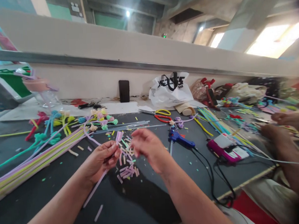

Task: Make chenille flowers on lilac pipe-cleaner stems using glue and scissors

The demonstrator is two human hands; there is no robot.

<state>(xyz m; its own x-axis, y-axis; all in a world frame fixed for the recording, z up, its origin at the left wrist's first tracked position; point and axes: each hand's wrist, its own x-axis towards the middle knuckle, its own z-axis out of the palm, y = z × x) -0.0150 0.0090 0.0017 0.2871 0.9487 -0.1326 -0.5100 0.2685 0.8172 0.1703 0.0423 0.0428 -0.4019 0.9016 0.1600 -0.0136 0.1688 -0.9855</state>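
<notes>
My left hand point(105, 158) pinches a thin pale purple stem point(94, 189), which slants down toward the table's front, with a small pink-lilac tuft point(119, 136) at its upper end by the fingertips. Just to the right, my right hand point(148, 148) hovers with bent, parted fingers; nothing shows between them. Beneath and between the hands lies a pile of short cut pieces point(128, 171) in lilac, yellow and cream. One loose lilac piece point(98, 213) rests nearer the front edge.
Long pastel stems point(42, 156) lie at left beside fluffy flowers point(50, 137). Behind are scissors point(162, 115) and a phone point(124, 91). Right of my hand are a blue glue gun point(181, 139), its black cable, and a magenta-white box point(227, 148). Another person's hands work at far right.
</notes>
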